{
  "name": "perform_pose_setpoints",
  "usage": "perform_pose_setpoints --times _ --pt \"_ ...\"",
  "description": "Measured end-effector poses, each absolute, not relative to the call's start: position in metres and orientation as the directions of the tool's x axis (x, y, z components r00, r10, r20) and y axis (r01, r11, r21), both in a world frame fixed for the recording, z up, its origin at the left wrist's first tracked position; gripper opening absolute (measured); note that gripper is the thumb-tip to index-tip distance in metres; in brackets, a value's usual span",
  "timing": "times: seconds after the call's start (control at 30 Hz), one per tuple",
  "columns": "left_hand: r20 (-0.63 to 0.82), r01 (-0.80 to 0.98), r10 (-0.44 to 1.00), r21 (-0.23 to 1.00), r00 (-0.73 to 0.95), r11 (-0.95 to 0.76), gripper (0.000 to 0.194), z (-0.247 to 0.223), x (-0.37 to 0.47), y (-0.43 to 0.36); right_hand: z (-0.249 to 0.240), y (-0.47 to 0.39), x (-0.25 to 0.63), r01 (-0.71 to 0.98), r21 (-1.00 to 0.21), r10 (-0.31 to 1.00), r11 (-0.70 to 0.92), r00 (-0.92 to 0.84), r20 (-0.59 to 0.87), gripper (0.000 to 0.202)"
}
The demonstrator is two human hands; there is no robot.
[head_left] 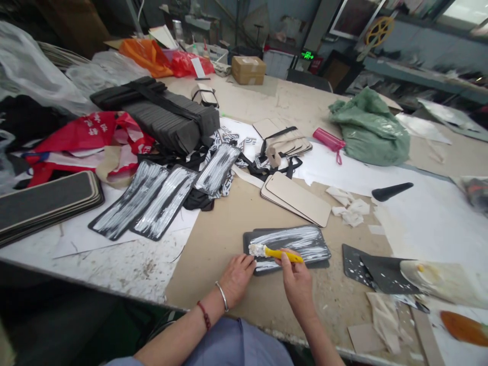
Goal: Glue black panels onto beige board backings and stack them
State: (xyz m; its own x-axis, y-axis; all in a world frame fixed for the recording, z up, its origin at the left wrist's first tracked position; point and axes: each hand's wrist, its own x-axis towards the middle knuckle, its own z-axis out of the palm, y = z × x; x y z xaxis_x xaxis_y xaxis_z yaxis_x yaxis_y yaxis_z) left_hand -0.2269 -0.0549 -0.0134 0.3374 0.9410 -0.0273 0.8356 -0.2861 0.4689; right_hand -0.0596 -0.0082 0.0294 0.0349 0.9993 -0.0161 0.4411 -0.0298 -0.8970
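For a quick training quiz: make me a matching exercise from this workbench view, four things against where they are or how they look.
Things:
1. yellow-handled brush
2. left hand
3. green plastic bag
4. cardboard box

Descriptions:
A. far end of the table
B. held in the right hand, bristles white with glue
C. lying on the table's right side, bulging
D. pressing the near-left corner of the dark glue-streaked piece

Pairs: 1-B, 2-D, 3-C, 4-A
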Motion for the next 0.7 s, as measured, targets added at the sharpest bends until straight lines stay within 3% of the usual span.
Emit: perform_pose_setpoints --times 0.2,0.37,0.6,0.7 --pt "-0.058 0.845 0.945 0.467 0.322 -0.259 0.037 -0.014 -0.226 -0.056 0.027 -0.001 -0.057 0.504 -0.861 0.981 -0.059 0.188 0.043 0.037" --pt "-0.087 0.848 0.944 0.471 0.319 -0.243 0.039 -0.012 -0.226 -0.054 0.023 0.002 -0.075 0.425 -0.905 0.998 -0.027 0.069 0.003 0.035" --pt "-0.089 0.832 0.949 0.510 0.302 -0.217 0.044 -0.016 -0.227 -0.057 0.029 0.006 -0.032 0.594 -0.798 0.946 -0.101 0.305 0.107 0.042" --pt "-0.079 0.825 0.953 0.526 0.291 -0.208 0.045 -0.021 -0.229 -0.059 0.035 -0.013 -0.037 0.506 -0.858 0.970 -0.094 0.239 0.035 0.039"
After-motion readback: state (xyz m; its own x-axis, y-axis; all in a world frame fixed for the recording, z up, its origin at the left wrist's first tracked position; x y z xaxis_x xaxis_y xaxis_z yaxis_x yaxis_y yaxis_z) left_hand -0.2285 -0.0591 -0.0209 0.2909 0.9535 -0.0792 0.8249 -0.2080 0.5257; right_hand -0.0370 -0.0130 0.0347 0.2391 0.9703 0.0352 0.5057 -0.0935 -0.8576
